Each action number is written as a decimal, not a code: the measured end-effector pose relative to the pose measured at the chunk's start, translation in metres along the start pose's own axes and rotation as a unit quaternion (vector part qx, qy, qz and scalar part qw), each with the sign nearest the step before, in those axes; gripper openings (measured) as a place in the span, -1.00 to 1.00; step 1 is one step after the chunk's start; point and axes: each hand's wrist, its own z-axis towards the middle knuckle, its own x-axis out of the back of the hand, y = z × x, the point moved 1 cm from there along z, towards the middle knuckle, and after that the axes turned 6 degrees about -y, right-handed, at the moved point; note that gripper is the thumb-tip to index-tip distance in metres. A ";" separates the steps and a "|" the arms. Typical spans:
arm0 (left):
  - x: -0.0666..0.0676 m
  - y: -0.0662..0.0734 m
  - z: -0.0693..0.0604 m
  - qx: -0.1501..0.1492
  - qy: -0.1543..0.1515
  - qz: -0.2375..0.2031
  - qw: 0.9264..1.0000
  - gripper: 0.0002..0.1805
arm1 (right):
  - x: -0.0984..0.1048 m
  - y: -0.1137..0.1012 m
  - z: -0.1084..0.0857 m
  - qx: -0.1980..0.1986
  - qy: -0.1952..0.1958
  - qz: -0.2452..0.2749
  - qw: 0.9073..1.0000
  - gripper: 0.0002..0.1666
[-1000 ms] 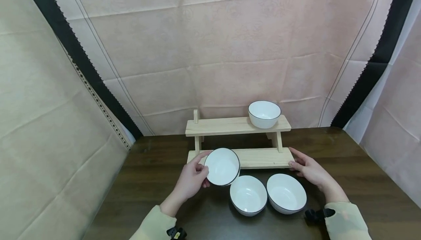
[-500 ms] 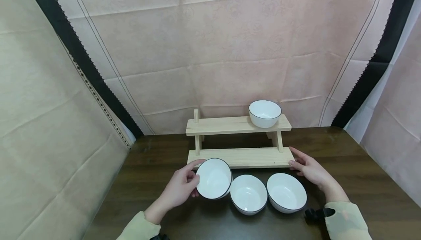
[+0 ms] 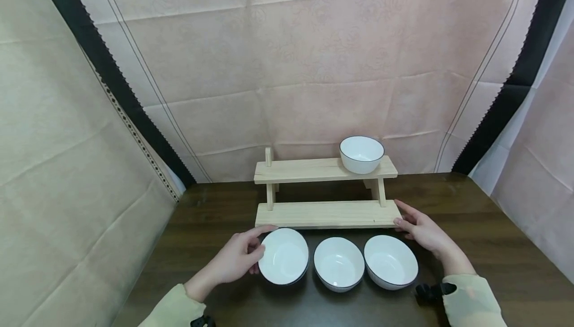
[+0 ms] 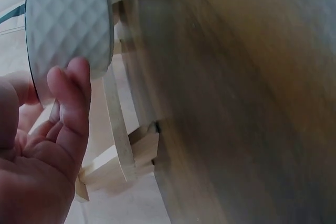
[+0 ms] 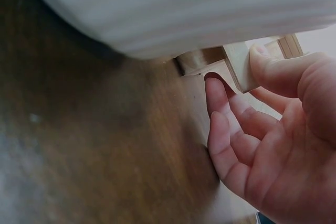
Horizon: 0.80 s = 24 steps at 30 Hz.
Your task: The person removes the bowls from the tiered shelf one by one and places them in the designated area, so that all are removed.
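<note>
At the left end of a row of bowls, my left hand (image 3: pixel 239 256) pinches a white bowl (image 3: pixel 284 257) by its rim side, thumb and fingers on its wall. In the left wrist view this bowl (image 4: pixel 68 24) shows a diamond-textured outside and seems slightly off the tabletop. My right hand (image 3: pixel 423 232) grips the right end of the lower board of a two-tier wooden shelf (image 3: pixel 332 214). In the right wrist view the thumb presses on the board's end (image 5: pixel 240 66), while the other fingers curl beside and below it.
Two more white bowls with dark rims, a middle bowl (image 3: pixel 339 264) and a right bowl (image 3: pixel 391 262), stand on the dark wooden table (image 3: pixel 215 217) before the shelf. Another bowl (image 3: pixel 361 154) sits on the upper board's right end. Pale cloth (image 3: pixel 314 68) hangs behind and at both sides.
My left hand has carried its bowl left and toward me, from in front of the lower board down to the row's left end. The right hand has stayed at the shelf.
</note>
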 end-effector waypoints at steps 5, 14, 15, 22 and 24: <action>0.003 -0.007 0.005 -0.003 -0.044 0.011 0.999 -0.50 | 0.000 -0.001 0.000 -0.008 0.001 0.003 1.000 -0.16; 0.006 -0.011 0.015 -0.028 -0.106 0.048 0.993 -0.50 | 0.000 -0.001 0.001 -0.011 0.002 0.001 1.000 -0.16; 0.006 -0.011 0.016 -0.030 -0.113 0.049 0.992 -0.50 | 0.000 0.000 0.001 -0.012 0.002 0.002 1.000 -0.16; 0.008 -0.014 0.024 -0.017 -0.146 0.045 0.988 -0.51 | 0.000 0.000 0.000 -0.012 0.000 0.004 1.000 -0.16; 0.009 -0.015 0.027 -0.011 -0.151 0.044 0.987 -0.51 | 0.000 0.000 0.000 -0.010 0.003 0.003 1.000 -0.16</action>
